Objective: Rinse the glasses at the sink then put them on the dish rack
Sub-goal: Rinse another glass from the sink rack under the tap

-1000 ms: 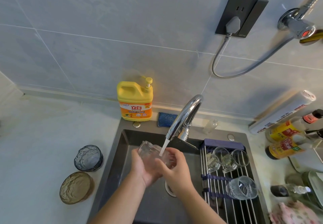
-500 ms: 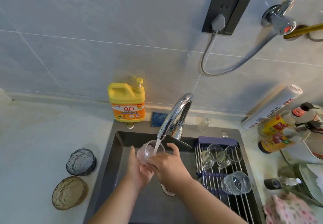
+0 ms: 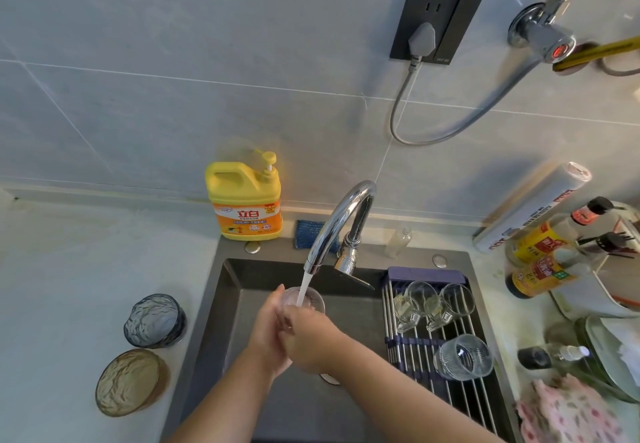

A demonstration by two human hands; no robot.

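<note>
A clear glass (image 3: 310,299) stands mouth up under the chrome tap (image 3: 337,224), and running water falls into it. My left hand (image 3: 268,330) wraps its left side. My right hand (image 3: 311,337) grips its front and covers the lower part. Both hold it over the dark sink (image 3: 228,304). On the roll-up dish rack (image 3: 419,345) across the sink's right side lie several clear glasses, with two small ones (image 3: 408,309) at the back and a ribbed one (image 3: 462,356) nearer me. A blue textured glass (image 3: 154,319) and an amber one (image 3: 130,380) rest on the counter to the left.
A yellow detergent jug (image 3: 244,197) and a blue sponge (image 3: 311,231) sit behind the sink. Sauce bottles (image 3: 543,255), a foil roll (image 3: 533,207), plates (image 3: 609,356) and a pink cloth (image 3: 568,411) crowd the right counter. A plug and cable (image 3: 415,58) hang above.
The glass has turned from lying tilted on its side to mouth up under the stream. My hands stayed around it, and the camera view shifted slightly.
</note>
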